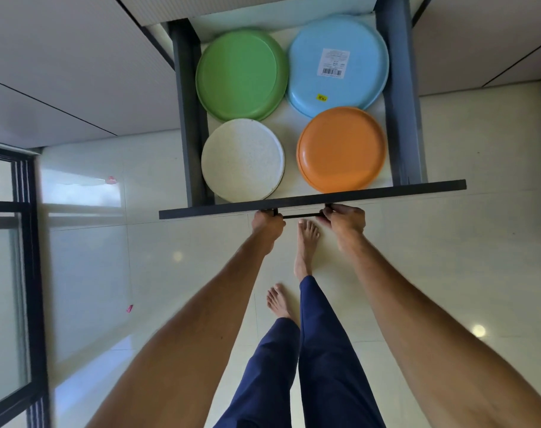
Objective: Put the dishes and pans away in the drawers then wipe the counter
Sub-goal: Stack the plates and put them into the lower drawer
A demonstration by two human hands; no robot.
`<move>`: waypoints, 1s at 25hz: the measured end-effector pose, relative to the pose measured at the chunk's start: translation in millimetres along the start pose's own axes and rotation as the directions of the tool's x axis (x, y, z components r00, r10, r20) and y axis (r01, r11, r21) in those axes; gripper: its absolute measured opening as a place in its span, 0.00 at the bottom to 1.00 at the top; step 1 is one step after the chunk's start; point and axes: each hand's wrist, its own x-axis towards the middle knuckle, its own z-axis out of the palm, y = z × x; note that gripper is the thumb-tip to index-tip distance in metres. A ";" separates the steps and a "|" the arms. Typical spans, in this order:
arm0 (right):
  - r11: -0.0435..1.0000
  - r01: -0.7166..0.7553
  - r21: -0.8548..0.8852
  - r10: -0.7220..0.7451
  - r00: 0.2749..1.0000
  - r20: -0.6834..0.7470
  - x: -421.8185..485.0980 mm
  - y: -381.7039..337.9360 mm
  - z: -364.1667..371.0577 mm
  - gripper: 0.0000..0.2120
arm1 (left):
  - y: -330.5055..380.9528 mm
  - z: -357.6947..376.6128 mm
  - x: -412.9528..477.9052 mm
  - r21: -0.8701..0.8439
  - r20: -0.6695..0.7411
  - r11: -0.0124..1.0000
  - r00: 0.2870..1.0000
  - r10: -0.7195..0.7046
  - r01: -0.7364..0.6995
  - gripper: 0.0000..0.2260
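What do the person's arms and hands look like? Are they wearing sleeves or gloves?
Both arms are bare, with no sleeves in view. The left hand and right hand wear no gloves, and no rings, watch or bracelet show. Fine hair shows on the forearms. Dark blue trousers cover the legs, and the feet are bare.

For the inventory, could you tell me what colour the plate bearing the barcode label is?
Light blue plate, head view.

Four round plastic dishes are carried upside down in pulled-out dark-framed, white-bottomed drawer (400, 125): green (241, 75) & blue (337, 64) at back, speckled white (243, 159) & orange (341, 149) in front.
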 end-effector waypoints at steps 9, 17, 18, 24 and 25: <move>0.996 0.091 0.007 -0.091 0.989 0.119 34.5 -77.0 57.5 0.11 | 101.5 1.5 46.0 -0.176 -0.126 0.980 0.989 0.074 -0.096 0.03; 0.992 0.129 0.001 -0.127 0.979 0.160 71.8 -148.5 126.1 0.08 | 194.9 -8.3 85.5 -0.368 -0.128 0.915 0.984 0.124 -0.164 0.10; 0.990 0.143 -0.012 -0.139 0.976 0.170 76.8 -158.5 135.0 0.09 | 205.7 -8.7 92.4 -0.368 -0.133 0.911 0.980 0.148 -0.188 0.10; 0.977 0.207 -0.043 -0.191 0.952 0.240 103.1 -213.4 176.0 0.09 | 276.7 -15.5 118.0 -0.424 -0.091 0.890 0.986 0.142 -0.167 0.06; 0.976 0.213 -0.039 -0.198 0.949 0.244 107.0 -221.5 183.8 0.09 | 288.3 -16.0 123.2 -0.436 -0.090 0.886 0.987 0.131 -0.158 0.06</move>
